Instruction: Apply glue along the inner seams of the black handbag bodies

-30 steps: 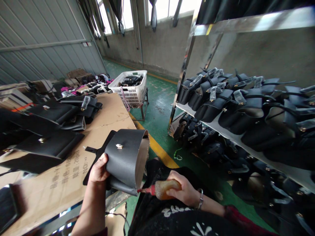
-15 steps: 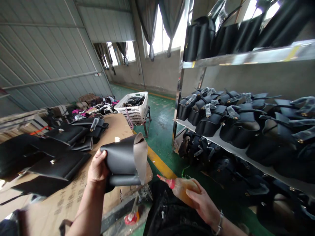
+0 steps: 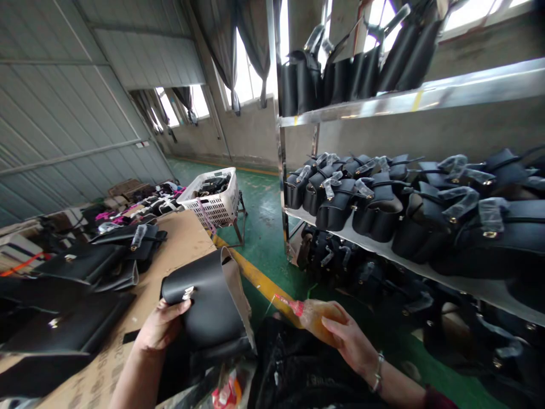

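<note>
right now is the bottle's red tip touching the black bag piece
No, a gap shows between the red tip and the black bag piece.

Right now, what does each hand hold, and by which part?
Left hand: black bag, by the side near its metal clasp. Right hand: red-tipped squeeze bottle, around its body.

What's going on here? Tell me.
A person's left hand grips a black bag, thumb near its shiny clasp. The right hand holds a bottle, its red nozzle pointing toward the bag without touching it. More black bags lie on the cardboard and the rack.
</note>
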The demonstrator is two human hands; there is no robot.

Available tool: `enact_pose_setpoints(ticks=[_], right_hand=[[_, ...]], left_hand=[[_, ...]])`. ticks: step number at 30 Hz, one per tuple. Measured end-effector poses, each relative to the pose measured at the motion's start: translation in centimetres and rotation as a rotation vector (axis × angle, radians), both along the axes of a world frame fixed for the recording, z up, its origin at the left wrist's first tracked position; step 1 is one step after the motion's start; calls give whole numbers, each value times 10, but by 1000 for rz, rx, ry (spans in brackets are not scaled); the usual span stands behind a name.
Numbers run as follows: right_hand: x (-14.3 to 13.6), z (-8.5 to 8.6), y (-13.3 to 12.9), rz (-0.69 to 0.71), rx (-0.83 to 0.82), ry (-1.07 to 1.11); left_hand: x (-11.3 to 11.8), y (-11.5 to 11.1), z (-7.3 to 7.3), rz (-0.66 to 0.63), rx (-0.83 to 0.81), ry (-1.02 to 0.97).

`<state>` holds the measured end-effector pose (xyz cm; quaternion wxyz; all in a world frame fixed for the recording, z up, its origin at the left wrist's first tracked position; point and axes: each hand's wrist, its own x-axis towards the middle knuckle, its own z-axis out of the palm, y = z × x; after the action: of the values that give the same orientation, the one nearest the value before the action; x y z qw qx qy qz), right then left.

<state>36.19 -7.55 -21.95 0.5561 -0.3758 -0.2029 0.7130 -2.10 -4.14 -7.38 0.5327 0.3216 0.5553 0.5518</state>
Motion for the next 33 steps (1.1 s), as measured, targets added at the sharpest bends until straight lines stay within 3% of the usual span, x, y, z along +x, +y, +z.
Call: enact_pose_setpoints(ticks=[4, 9, 12, 16, 21, 33], right_hand=[[2, 5, 5, -1, 29, -36], [1, 3, 11, 12, 50, -78], [3, -4, 13, 24, 99, -142], [10, -12, 14, 44, 180, -310], [20, -8, 19, 77, 262, -580], [11, 14, 68, -82, 838, -940]], left_hand=[[-9, 5, 15, 0, 25, 138], [-18, 7, 27, 75, 231, 134], [-19, -1, 14, -34, 241, 112], [-14, -15, -20, -224, 51, 209], [-3, -23, -48, -314, -27, 258], [0, -7, -35, -429, -101, 218]])
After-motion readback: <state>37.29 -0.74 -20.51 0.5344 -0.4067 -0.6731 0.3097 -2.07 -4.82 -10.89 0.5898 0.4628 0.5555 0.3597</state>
